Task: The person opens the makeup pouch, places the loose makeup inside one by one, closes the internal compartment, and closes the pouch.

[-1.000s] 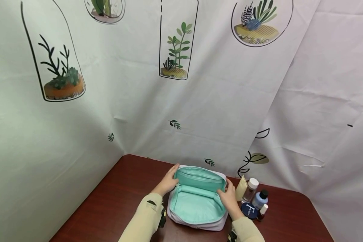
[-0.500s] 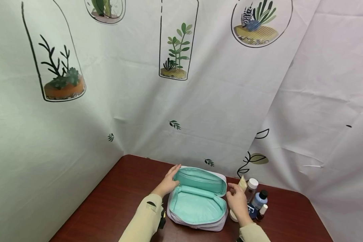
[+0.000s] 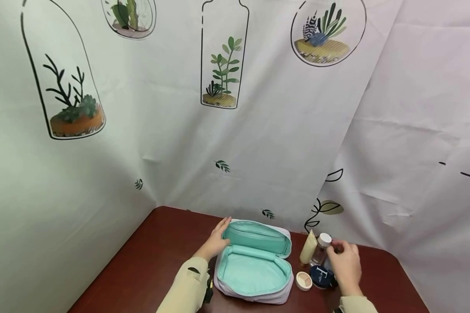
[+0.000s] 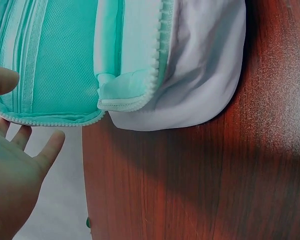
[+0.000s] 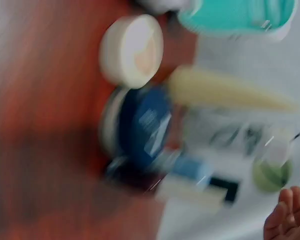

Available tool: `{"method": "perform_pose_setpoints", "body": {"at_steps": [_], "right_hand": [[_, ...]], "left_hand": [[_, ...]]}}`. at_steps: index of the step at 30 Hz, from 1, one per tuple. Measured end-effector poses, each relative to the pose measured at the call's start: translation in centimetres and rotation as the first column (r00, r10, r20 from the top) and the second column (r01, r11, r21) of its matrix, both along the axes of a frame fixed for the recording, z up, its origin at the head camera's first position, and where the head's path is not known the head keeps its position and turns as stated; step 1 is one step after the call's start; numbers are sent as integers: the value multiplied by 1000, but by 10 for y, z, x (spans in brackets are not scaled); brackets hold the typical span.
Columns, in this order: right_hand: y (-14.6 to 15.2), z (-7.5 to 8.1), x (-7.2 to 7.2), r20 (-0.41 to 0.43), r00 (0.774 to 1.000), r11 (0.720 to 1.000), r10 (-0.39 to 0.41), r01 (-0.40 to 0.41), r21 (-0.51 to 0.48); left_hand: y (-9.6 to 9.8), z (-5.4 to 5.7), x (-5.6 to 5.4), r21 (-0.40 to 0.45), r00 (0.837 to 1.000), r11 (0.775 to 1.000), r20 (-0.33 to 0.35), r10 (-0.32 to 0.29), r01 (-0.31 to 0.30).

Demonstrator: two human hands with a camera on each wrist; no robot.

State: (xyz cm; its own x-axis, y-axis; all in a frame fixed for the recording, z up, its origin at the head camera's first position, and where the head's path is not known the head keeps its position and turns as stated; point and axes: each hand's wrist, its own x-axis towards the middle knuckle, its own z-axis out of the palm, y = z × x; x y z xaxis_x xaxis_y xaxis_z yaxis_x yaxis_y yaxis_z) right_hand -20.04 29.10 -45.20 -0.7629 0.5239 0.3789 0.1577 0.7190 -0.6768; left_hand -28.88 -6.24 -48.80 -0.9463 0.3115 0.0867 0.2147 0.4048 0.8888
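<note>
A toiletry bag with mint lining and a pale outside lies unzipped on the table, its lid raised. My left hand holds the lid's left edge, thumb on the lining side and fingers behind, as the left wrist view also shows. Over the bottles on the right is my right hand, fingers loosely bent; it largely hides a blue bottle with a black cap. In the blurred right wrist view its fingers hold nothing visible. A nail polish bottle with a white cap stands close by.
Right of the bag stand a cream tube, a clear bottle with a white cap, a dark blue round compact and a small round palette. A printed curtain hangs behind the brown table.
My right hand has let go of the bag's lid and moved right, past the tube, to above the blue bottle. My left hand stays at the lid. The head view has shifted slightly.
</note>
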Motion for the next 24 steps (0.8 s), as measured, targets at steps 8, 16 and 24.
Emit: {"method": "perform_pose_setpoints", "body": {"at_steps": [8, 16, 24], "right_hand": [[32, -32, 20, 292, 956, 999, 38, -26, -46], [40, -39, 19, 344, 936, 997, 78, -73, -29], [40, -34, 20, 368, 927, 997, 70, -71, -11]], "left_hand": [[2, -2, 6, -22, 1000, 1000, 8, 6, -6], [3, 2, 4, -15, 1000, 1000, -3, 9, -9], [3, 2, 2, -23, 1000, 1000, -13, 7, -8]]}}
